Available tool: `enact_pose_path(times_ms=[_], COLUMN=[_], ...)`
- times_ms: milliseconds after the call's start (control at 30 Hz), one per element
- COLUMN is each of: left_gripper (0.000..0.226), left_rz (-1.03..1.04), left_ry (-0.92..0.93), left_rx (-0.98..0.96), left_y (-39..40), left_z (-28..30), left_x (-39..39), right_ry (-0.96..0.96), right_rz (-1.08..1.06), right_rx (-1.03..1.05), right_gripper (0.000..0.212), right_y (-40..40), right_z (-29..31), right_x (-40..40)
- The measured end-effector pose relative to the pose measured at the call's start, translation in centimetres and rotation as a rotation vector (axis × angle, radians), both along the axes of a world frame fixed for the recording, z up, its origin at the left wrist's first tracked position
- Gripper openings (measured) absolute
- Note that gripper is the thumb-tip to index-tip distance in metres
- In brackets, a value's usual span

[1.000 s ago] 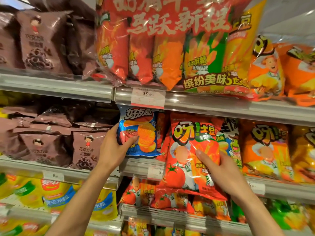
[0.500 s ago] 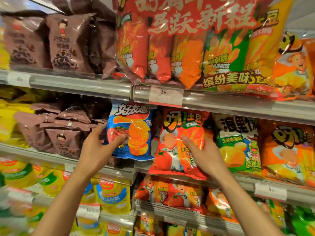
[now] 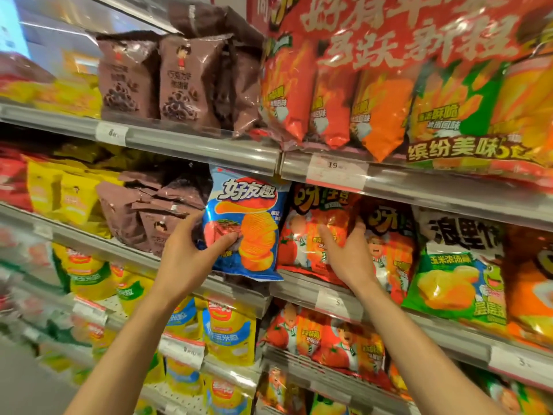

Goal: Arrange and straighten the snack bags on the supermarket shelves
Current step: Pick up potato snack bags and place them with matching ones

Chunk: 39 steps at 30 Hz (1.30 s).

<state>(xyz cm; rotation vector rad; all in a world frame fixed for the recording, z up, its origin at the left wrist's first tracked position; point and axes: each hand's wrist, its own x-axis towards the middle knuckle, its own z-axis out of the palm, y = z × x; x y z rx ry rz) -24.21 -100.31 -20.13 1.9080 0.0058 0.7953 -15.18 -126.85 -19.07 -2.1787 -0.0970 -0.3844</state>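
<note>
Since a second ago the right hand (image 3: 348, 253) has pushed the red tomato bag (image 3: 311, 232) back upright at the middle shelf (image 3: 335, 298) front edge, fingers spread flat on it, while left hand (image 3: 191, 253) grips the blue chip bag (image 3: 248, 223) beside it; facing nearly squared.

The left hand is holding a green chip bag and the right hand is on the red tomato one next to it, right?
Not quite. In the head view the left hand grips a blue chip bag, not a green one. The rest holds: the right hand is on the red tomato bag beside it.
</note>
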Motion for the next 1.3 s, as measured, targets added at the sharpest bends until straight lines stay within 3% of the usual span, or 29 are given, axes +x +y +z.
enact_pose_path(times_ms=[167, 367, 500, 667, 733, 833, 900, 967, 1133, 1300], left_gripper=[0.042, 0.05, 0.056, 0.053, 0.053, 0.058, 0.063, 0.057, 0.044, 0.057], left_rz=[-0.01, -0.039, -0.071, -0.124, -0.153, -0.238, -0.303, -0.364, -0.545, -0.574], left_ry=[0.001, 0.04, 0.055, 0.063, 0.074, 0.115, 0.133, 0.133, 0.161, 0.144], left_rx=[-0.049, -0.067, -0.103, -0.139, -0.158, -0.197, -0.216, -0.22, -0.259, -0.317], left_y=[-0.5, -0.8, -1.3, -3.1, -4.2, -6.3, -8.0, -9.8, -13.5, -16.8], left_z=[-0.6, -1.7, -2.2, -3.4, -3.9, -4.8, -5.4, -5.9, -6.2, -6.1], left_x=[0.2, 0.4, -0.5, -2.3, -2.9, -3.3, -3.4, -3.5, -3.5, -3.3], right_ry=[-0.337, -0.177, -0.088, -0.045, 0.044, 0.196, 0.241, 0.222, 0.137, 0.097], right_rz=[0.033, 0.138, 0.168, 0.216, 0.267, 0.359, 0.386, 0.354, 0.144, 0.017], right_rx=[-0.396, -0.485, -0.362, 0.001, 0.124, 0.248, 0.328, 0.364, 0.453, 0.46], right_gripper=[0.057, 0.054, 0.051, 0.028, 0.035, 0.069, 0.061, 0.044, 0.047, 0.038], right_y=[-2.1, -2.5, -3.6, -4.4, -4.1, -3.3, -3.2, -3.7, -7.2, -12.3], right_z=[-2.6, -2.2, -0.4, -1.1, -1.9, -2.9, -3.8, -4.0, -3.9, -3.7], right_x=[-0.8, -0.2, -1.6, -5.4, -6.8, -8.6, -9.4, -10.5, -12.5, -14.7])
